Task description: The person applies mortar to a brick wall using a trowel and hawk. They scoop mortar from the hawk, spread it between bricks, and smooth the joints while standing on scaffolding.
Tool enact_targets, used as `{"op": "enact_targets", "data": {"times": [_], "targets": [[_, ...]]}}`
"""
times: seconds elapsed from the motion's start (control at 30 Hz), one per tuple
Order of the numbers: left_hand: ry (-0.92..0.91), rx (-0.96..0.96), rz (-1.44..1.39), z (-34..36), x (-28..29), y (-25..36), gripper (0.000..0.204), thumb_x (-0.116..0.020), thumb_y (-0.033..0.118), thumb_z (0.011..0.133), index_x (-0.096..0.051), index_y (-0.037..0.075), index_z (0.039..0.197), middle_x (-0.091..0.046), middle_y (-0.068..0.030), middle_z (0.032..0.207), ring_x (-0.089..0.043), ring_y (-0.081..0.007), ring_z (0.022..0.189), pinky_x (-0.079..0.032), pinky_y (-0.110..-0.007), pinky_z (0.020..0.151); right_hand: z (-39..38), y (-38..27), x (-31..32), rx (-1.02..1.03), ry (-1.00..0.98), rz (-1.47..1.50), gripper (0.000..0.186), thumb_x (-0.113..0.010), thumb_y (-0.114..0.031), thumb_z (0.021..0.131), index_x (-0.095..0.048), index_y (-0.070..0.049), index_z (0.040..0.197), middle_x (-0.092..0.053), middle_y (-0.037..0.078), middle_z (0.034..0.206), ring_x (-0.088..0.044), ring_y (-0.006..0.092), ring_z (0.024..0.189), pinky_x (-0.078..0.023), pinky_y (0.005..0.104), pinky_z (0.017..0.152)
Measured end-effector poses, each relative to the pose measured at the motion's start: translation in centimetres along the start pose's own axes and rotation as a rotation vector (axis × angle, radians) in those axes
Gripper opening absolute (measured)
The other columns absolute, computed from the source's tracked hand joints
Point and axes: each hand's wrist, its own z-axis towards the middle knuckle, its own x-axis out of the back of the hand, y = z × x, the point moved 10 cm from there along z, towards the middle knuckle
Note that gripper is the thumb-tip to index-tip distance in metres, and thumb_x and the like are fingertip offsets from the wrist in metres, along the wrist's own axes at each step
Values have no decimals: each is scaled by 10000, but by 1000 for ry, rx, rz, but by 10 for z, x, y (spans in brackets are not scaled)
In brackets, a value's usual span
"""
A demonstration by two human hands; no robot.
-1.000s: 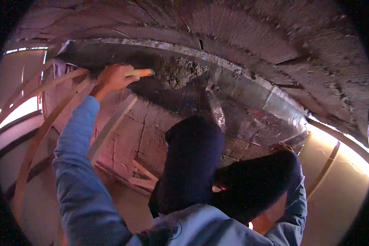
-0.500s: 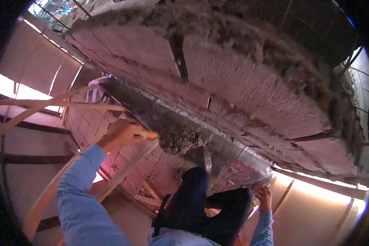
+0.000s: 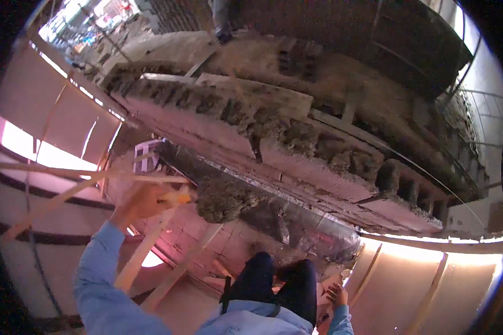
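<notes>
My left hand [image 3: 141, 202], in a blue sleeve, is closed on a yellow-and-orange handle [image 3: 176, 197], slightly blurred; its working end is unclear. The handle is beside a heap of grey mortar [image 3: 223, 198] on a dark, splattered ledge [image 3: 313, 234]. At lower right, beside the far end of that ledge and close to pale wood, my right hand [image 3: 336, 296] has its fingers apart and slightly curled, with nothing visible in them. My dark-trousered legs [image 3: 248, 285] are bent beneath the ledge.
Slanting timber struts [image 3: 167, 279] cross the left and lower area. A rough block structure [image 3: 307, 173] with hollow cavities overhangs the ledge. Another person's leg [image 3: 221, 22] stands on the level above. Metal rods [image 3: 475, 117] show at upper right, boarded walls [image 3: 413, 285] at both sides.
The view has tilted up, revealing the upper level and the person's leg. My left hand with the handle sits lower and farther left in view; my right hand has emerged from behind my knee.
</notes>
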Motion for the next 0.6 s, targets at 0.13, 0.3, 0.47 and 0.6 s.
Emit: {"op": "enact_targets", "data": {"times": [0.13, 0.3, 0.47, 0.6], "targets": [[-27, 168, 86, -30, 77, 7, 418, -822, 375, 735, -748, 72, 1014, -726, -167, 856, -702, -359, 782, -546, -455, 732, -35, 31, 3, -64, -41, 127, 388, -516, -355, 990, -541, -100, 1283, -679, 98, 1161, -682, 288, 890, -585, 442, 687], [-70, 415, 5, -94, 138, -16, 399, -854, 323, 706, -757, 42, 971, -712, -148, 767, -701, -276, 712, -540, -388, 678, -36, 73, 19, -237, -56, 151, 373, -533, -441, 967, -573, -186, 1237, -663, 73, 1116, -649, 299, 913, -522, 487, 760], [27, 431, 9, -127, 225, 5, 313, -828, 235, 722, -751, 16, 932, -658, -99, 664, -599, -163, 602, -470, -348, 571, -29, 43, 18, -300, -51, 155, 363, -538, -456, 952, -581, -170, 1171, -662, 74, 1063, -651, 293, 890, -528, 473, 708], [47, 635, -107, -147, 284, -28, 253, -827, 201, 725, -757, 23, 891, -669, -56, 677, -560, -96, 651, -468, -330, 599, 10, 17, 26, -176, -168, 236, 383, -521, -470, 958, -591, -167, 1182, -654, 68, 1079, -662, 278, 919, -542, 467, 719]]}}
